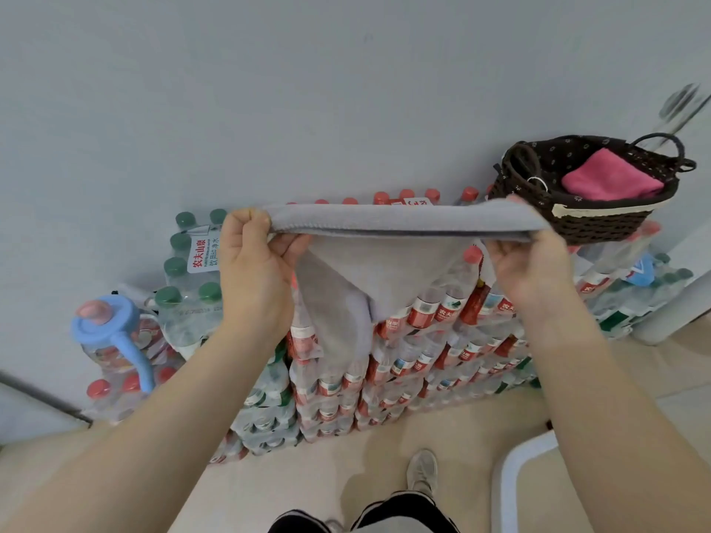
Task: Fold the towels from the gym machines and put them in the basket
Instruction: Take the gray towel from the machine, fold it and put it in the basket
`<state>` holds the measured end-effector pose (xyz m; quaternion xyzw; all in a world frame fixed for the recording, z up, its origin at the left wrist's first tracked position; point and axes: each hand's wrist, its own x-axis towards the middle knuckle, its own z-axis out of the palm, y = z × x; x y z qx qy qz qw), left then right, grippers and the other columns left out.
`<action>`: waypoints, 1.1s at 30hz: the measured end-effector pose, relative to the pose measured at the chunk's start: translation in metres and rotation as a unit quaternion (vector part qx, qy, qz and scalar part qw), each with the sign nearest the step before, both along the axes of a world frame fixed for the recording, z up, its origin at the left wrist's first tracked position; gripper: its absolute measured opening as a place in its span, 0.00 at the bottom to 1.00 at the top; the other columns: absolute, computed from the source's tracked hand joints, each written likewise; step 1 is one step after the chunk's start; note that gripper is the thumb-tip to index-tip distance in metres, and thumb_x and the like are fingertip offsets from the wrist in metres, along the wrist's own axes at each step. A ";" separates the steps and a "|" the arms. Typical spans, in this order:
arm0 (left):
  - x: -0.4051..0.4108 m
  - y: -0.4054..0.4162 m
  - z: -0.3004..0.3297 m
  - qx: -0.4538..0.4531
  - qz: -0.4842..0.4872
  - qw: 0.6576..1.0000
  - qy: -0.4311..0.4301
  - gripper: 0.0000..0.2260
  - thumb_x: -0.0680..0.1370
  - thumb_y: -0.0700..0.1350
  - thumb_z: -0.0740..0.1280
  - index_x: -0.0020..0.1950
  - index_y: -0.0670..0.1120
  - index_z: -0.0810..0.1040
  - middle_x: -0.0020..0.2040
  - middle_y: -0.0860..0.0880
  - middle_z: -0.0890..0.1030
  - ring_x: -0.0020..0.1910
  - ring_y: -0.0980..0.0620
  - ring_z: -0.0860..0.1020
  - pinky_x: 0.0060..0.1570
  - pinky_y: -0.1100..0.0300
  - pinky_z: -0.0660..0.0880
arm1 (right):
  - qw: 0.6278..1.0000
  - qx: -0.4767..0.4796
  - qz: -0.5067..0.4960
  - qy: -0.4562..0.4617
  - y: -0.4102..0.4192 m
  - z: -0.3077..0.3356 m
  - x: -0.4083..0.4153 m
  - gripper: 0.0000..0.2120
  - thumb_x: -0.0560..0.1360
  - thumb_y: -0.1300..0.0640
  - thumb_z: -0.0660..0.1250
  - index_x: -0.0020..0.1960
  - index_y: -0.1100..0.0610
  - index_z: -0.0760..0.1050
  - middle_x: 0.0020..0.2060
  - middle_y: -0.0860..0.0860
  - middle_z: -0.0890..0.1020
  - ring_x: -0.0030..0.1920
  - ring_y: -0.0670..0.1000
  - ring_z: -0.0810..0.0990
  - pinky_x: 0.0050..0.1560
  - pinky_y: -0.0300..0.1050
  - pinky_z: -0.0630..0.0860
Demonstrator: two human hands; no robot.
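A grey towel (400, 221) is stretched level between my two hands, with its lower part hanging folded beneath the top edge. My left hand (256, 259) pinches its left end and my right hand (527, 259) grips its right end. Behind the right hand a dark woven basket (600, 225) with loop handles stands on top of stacked water bottle packs. A folded pink towel (611, 176) lies inside it.
Shrink-wrapped packs of water bottles (423, 340) are stacked against a grey wall in front of me. A large bottle with a blue handle (115, 332) stands at the left. A white rounded object (515, 478) sits on the floor at the lower right, near my shoe (423, 469).
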<state>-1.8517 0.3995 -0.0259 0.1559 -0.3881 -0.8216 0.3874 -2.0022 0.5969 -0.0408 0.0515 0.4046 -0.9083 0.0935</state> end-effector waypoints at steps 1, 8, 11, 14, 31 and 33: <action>0.004 0.000 0.000 -0.029 0.013 0.999 -0.015 0.13 0.80 0.36 0.53 0.37 0.47 0.66 0.28 0.57 0.77 0.31 0.58 0.80 0.37 0.64 0.78 | 0.999 -0.035 0.003 0.016 -0.001 0.008 -0.001 0.08 0.74 0.65 0.61 0.46 0.58 0.78 0.43 0.54 0.82 0.48 0.52 0.81 0.52 0.44 0.79; 0.016 -0.023 -0.022 -0.064 0.038 0.972 -0.222 0.09 0.80 0.39 0.53 0.41 0.46 0.68 0.31 0.50 0.80 0.26 0.57 0.80 0.27 0.67 0.77 | 0.787 0.587 0.018 0.190 -0.015 -0.021 -0.007 0.16 0.77 0.65 0.54 0.58 0.57 0.77 0.52 0.57 0.81 0.51 0.56 0.80 0.49 0.47 0.76; 0.015 -0.034 -0.048 0.001 0.022 0.958 -0.286 0.10 0.80 0.37 0.53 0.42 0.43 0.70 0.36 0.45 0.79 0.25 0.58 0.80 0.28 0.67 0.78 | 0.633 0.739 0.100 0.207 -0.016 -0.044 -0.007 0.17 0.77 0.65 0.53 0.57 0.56 0.78 0.41 0.58 0.81 0.40 0.58 0.78 0.37 0.42 0.70; 0.008 -0.044 -0.058 0.049 0.028 0.956 -0.287 0.07 0.80 0.37 0.52 0.51 0.42 0.69 0.39 0.45 0.79 0.29 0.55 0.82 0.31 0.65 0.80 | 0.856 0.488 0.170 -0.014 -0.029 -0.047 -0.009 0.14 0.77 0.62 0.54 0.48 0.54 0.79 0.22 0.50 0.72 0.19 0.46 0.66 0.18 0.32 0.61; -0.101 -0.124 -0.054 0.010 -0.015 0.956 -0.294 0.10 0.81 0.42 0.55 0.43 0.45 0.72 0.39 0.47 0.81 0.25 0.60 0.80 0.23 0.70 0.74 | 0.942 0.239 0.186 -0.142 -0.117 -0.015 -0.129 0.15 0.74 0.64 0.50 0.30 0.55 0.64 0.14 0.45 0.65 0.13 0.42 0.59 0.18 0.31 0.52; -0.119 -0.137 -0.058 -0.001 -0.009 0.950 -0.312 0.10 0.81 0.44 0.55 0.43 0.45 0.72 0.39 0.48 0.81 0.25 0.61 0.79 0.23 0.71 0.73 | 0.939 0.246 0.181 -0.161 -0.127 -0.019 -0.144 0.13 0.75 0.64 0.51 0.32 0.57 0.66 0.15 0.47 0.72 0.16 0.43 0.68 0.18 0.29 0.61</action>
